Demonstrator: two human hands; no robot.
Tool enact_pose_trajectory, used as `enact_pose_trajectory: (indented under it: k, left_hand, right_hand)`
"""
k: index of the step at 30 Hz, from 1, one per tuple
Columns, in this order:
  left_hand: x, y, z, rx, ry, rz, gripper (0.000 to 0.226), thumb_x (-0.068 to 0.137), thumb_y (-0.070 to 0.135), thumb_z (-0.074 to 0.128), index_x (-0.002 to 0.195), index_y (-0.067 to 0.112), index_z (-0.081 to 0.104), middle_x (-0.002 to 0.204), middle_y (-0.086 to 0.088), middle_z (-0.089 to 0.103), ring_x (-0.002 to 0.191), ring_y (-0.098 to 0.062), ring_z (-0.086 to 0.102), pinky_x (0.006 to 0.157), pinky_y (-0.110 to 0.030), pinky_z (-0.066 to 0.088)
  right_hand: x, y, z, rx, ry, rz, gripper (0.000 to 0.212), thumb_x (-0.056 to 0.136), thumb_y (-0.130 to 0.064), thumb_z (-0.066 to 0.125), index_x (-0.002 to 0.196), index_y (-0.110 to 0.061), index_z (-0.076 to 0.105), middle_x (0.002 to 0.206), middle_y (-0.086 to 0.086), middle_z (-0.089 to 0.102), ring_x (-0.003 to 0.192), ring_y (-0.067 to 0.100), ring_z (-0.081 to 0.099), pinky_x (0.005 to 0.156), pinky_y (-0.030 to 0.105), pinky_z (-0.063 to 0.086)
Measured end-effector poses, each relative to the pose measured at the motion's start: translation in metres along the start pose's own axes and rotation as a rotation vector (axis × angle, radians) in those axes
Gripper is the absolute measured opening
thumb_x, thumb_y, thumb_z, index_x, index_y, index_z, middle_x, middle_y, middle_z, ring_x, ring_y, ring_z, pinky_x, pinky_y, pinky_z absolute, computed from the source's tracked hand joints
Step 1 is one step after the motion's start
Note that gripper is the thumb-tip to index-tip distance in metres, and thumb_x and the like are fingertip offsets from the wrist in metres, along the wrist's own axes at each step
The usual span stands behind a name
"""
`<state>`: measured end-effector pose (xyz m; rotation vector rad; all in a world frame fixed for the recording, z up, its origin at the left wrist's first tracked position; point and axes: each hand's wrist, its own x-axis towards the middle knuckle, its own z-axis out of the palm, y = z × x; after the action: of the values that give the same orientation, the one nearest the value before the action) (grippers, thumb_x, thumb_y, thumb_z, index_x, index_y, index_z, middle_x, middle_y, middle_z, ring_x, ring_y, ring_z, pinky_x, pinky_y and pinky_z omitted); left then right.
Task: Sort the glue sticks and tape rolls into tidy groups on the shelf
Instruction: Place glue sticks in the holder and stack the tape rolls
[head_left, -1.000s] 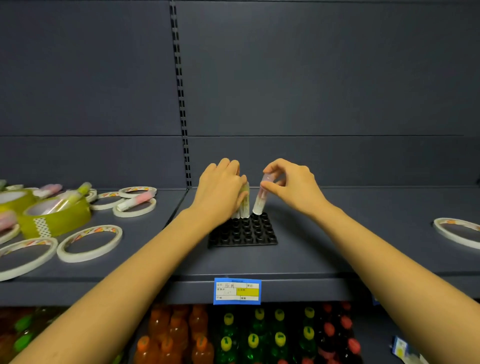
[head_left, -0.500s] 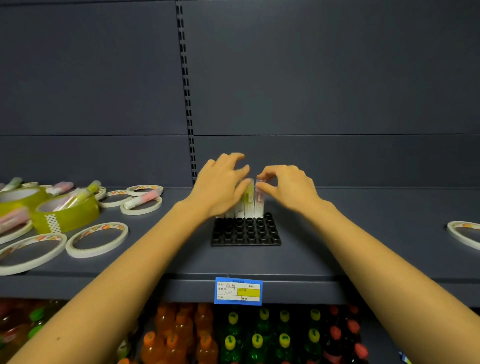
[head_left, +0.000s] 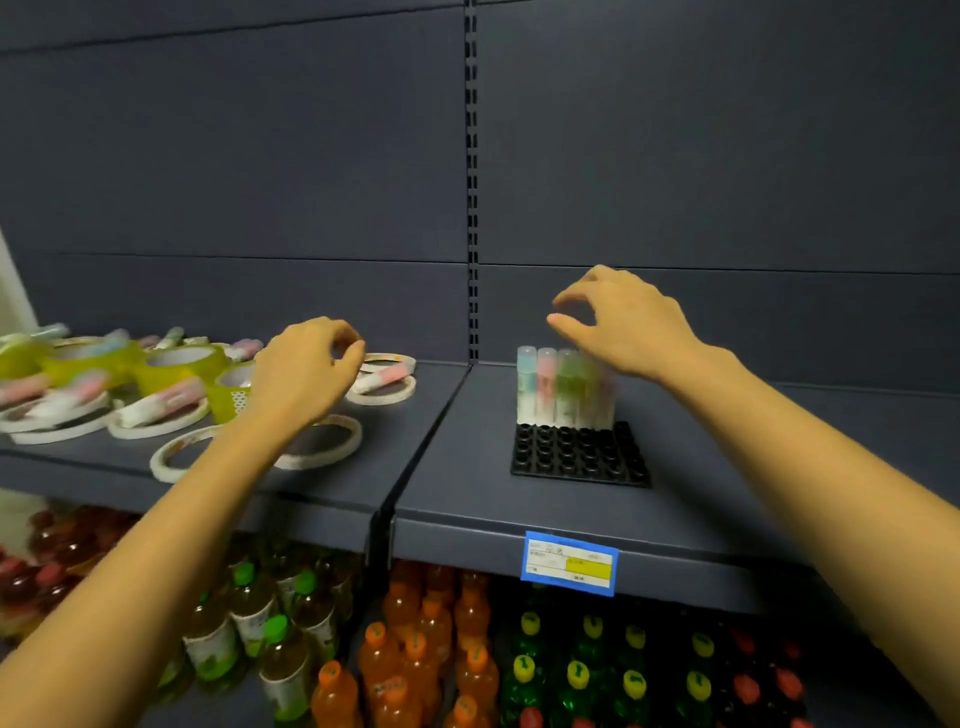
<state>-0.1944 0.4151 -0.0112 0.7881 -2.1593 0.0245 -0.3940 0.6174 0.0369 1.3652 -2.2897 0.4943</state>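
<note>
A row of clear glue sticks (head_left: 556, 387) with blue, pink and green tints stands upright in the back row of a black socket tray (head_left: 579, 457) on the dark shelf (head_left: 467, 483). My right hand (head_left: 623, 322) hovers just above the right end of that row, fingers apart and empty. Over the tape pile on the left section my left hand (head_left: 304, 371) hangs with loosely curled fingers, holding nothing. Thin white tape rolls (head_left: 317, 441) and yellow-green tape rolls (head_left: 179, 366) lie scattered there, with loose glue sticks (head_left: 382, 376) lying on them.
A slotted upright (head_left: 471, 182) divides the grey back panel. A blue and yellow price label (head_left: 569, 564) hangs on the shelf's front edge. Orange, green and red drink bottles (head_left: 426, 644) fill the shelf below.
The view swung left. My right hand let go of the glue stick, which now stands in the tray, and rose above the row. My left hand moved left over the tape pile.
</note>
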Motion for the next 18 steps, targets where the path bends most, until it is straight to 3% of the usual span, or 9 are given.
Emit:
enact_pose_trajectory:
  k: [2,6,10,15,18]
  left_hand:
    - [-0.005,-0.025,-0.009,0.05,-0.022,-0.058,0.025,0.092,0.03,0.049,0.094,0.012,0.068,0.097,-0.011,0.069,0.085,-0.029,0.06,0.065,-0.032,0.041]
    - [-0.018,-0.07,-0.025,0.149,-0.044,-0.12,0.027,0.091,0.033,0.05,0.087,0.011,0.066,0.094,-0.012,0.069,0.083,-0.032,0.061,0.058,-0.032,0.04]
    - [-0.025,-0.114,-0.042,0.209,-0.077,-0.151,0.026,0.089,0.032,0.052,0.081,0.012,0.066,0.083,-0.013,0.067,0.083,-0.035,0.062,0.06,-0.031,0.037]
    - [-0.035,-0.164,-0.059,0.307,-0.165,-0.169,0.043,0.092,0.045,0.046,0.072,0.011,0.062,0.08,-0.014,0.064,0.085,-0.034,0.061,0.062,-0.031,0.037]
    - [-0.038,-0.184,-0.06,0.337,-0.258,-0.16,0.047,0.091,0.053,0.04,0.074,0.014,0.06,0.087,-0.013,0.066,0.088,-0.031,0.061,0.066,-0.033,0.041]
  right_hand:
    - [0.003,-0.027,0.003,0.098,0.008,-0.057,0.031,0.093,-0.042,0.048,0.118,-0.029,0.06,0.12,-0.004,0.059,0.109,0.022,0.056,0.077,0.031,0.04]
    - [0.008,-0.083,0.029,0.192,-0.15,-0.099,0.022,0.091,-0.037,0.051,0.103,-0.026,0.064,0.105,-0.001,0.065,0.098,0.025,0.06,0.079,0.033,0.046]
    - [0.018,-0.139,0.075,0.144,-0.294,-0.068,0.032,0.093,-0.042,0.045,0.097,-0.014,0.06,0.108,0.013,0.061,0.1,0.034,0.057,0.075,0.035,0.041]
    - [0.03,-0.184,0.121,-0.114,-0.412,0.017,0.064,0.091,-0.061,0.036,0.126,-0.01,0.052,0.13,0.01,0.053,0.118,0.03,0.051,0.088,0.037,0.042]
    - [0.033,-0.196,0.13,-0.167,-0.485,0.017,0.052,0.096,-0.048,0.036,0.127,-0.009,0.052,0.133,0.01,0.051,0.121,0.028,0.047,0.092,0.037,0.037]
